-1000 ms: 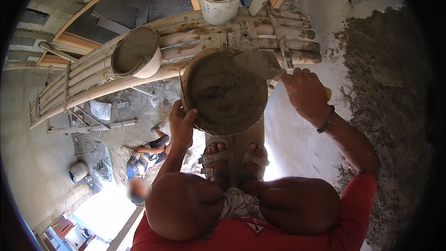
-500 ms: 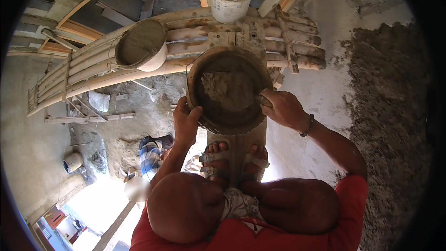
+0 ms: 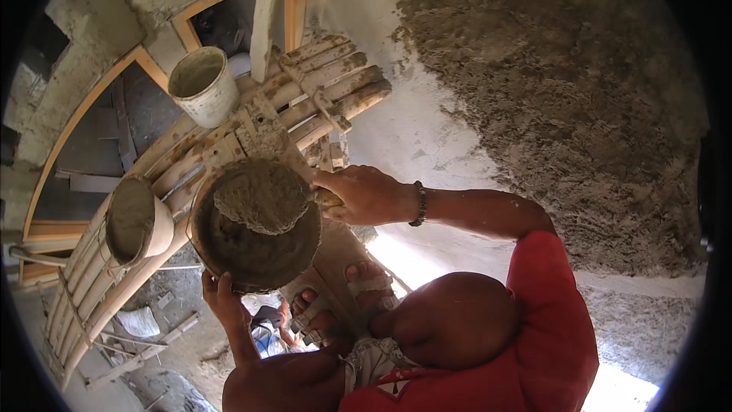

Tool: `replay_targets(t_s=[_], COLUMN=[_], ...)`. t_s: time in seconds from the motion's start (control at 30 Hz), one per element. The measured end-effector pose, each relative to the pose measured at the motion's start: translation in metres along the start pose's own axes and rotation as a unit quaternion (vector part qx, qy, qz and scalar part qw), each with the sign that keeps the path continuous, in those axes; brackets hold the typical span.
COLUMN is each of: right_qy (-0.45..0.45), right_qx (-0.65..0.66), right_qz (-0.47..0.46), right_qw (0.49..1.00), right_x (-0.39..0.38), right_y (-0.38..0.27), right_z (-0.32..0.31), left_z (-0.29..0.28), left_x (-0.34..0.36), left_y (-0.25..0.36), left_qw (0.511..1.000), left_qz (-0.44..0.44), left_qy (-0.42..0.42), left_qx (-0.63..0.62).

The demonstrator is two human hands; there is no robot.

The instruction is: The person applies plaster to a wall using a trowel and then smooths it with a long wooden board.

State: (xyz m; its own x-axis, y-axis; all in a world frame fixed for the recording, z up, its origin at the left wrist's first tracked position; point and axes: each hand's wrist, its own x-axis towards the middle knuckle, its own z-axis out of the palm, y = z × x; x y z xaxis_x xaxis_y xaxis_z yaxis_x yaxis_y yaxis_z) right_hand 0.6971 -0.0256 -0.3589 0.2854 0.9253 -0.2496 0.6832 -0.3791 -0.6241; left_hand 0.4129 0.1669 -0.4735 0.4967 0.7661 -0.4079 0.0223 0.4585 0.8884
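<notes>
Left hand [image 3: 221,297] is gripping the near rim of the mortar pan [image 3: 255,248] over the bamboo scaffold [image 3: 229,145]; right hand [image 3: 366,194] is closed on a trowel, lifting wet mortar [image 3: 259,198] (likely heavy, sloppy; best supported under the rim).

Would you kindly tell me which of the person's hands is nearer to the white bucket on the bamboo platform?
Right. The right hand is at the pan's upper right rim, below the white bucket; the left hand holds the lower rim, farther away.

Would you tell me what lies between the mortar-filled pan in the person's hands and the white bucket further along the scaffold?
In the head view, only mortar-crusted wooden poles of the scaffold platform lie between the pan and the white bucket.
</notes>
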Motion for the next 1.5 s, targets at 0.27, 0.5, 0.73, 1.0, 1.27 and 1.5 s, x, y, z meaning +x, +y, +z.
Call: replay_targets(t_s=[0.27, 0.5, 0.73, 1.0, 1.27, 1.5], right_qy=[0.067, 0.347, 0.406, 0.101, 0.065, 0.082], right_qx=[0.101, 0.220, -0.050, -0.034, 0.002, -0.176], right_qz=[0.035, 0.403, 0.381, 0.140, 0.270, 0.425], right_qw=[0.992, 0.817, 0.829, 0.984, 0.961, 0.884], right_x=[-0.116, -0.265, -0.263, -0.087, -0.057, -0.146], right_y=[-0.001, 0.137, 0.059, 0.074, 0.090, 0.171], right_z=[-0.094, -0.177, -0.211, -0.053, -0.047, -0.108], left_z=[-0.010, -0.006, 0.000, 0.013, -0.001, 0.005], left_x=[0.005, 0.011, 0.002, 0.000, 0.006, -0.002], left_y=[-0.001, 0.003, 0.003, 0.013, -0.004, 0.006], left_qw=[1.000, 0.998, 1.000, 1.000, 1.000, 1.000], left_qz=[-0.017, -0.037, -0.020, 0.003, -0.008, -0.014], left_qy=[-0.016, -0.052, -0.017, -0.009, -0.011, 0.009], left_qx=[0.012, 0.018, 0.000, 0.006, 0.006, 0.021])
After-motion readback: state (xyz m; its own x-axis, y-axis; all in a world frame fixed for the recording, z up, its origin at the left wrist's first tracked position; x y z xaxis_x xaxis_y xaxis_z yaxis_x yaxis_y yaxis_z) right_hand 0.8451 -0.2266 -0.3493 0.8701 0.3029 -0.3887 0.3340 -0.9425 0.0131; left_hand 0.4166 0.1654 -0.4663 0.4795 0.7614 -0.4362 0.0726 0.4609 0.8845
